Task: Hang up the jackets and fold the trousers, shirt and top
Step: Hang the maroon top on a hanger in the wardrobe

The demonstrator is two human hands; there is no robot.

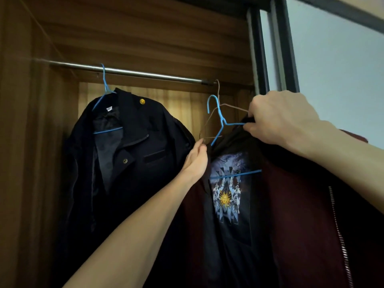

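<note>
A dark navy jacket (pixel 133 163) hangs from the metal rail (pixel 128 72) on a blue hanger (pixel 105 88). To its right I hold up a dark red zip jacket (pixel 301 215) with a printed black lining, set on a second blue hanger (pixel 218 121) whose hook is below the rail. My right hand (pixel 278 117) grips the jacket's collar and the hanger's shoulder. My left hand (pixel 196 161) pinches the left side of the collar by the hanger's arm.
An empty brown wire hanger (pixel 217 104) hangs at the rail's right end, just behind the blue one. Wooden wardrobe walls (pixel 27 163) enclose the rail. A dark-framed sliding door (pixel 272 48) stands on the right.
</note>
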